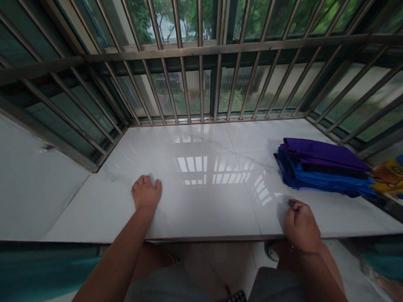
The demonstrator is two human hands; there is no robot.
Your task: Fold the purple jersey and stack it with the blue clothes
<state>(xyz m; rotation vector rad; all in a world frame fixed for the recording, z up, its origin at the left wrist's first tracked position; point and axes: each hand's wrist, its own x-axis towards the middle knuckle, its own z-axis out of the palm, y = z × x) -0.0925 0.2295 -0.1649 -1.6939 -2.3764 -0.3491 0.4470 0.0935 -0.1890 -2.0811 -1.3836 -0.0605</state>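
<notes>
My left hand (pixel 145 192) rests palm down on the left part of a glossy white windowsill (pixel 204 209), its thumb held apart from the fingers. Over the sill's front edge on the right, my right hand (pixel 301 223) is closed with the fingers curled in. Whatever it may hold is hidden in the fist. Just beyond that hand lies a stack of folded blue and purple cloth (pixel 324 167), apart from the fingers.
Metal window bars (pixel 201 88) enclose the back and both sides of the sill. At the far right, a yellow and blue patterned item (pixel 393 175) touches the cloth stack, near a dark flat strip (pixel 394 210). Teal curtains (pixel 42 276) hang below.
</notes>
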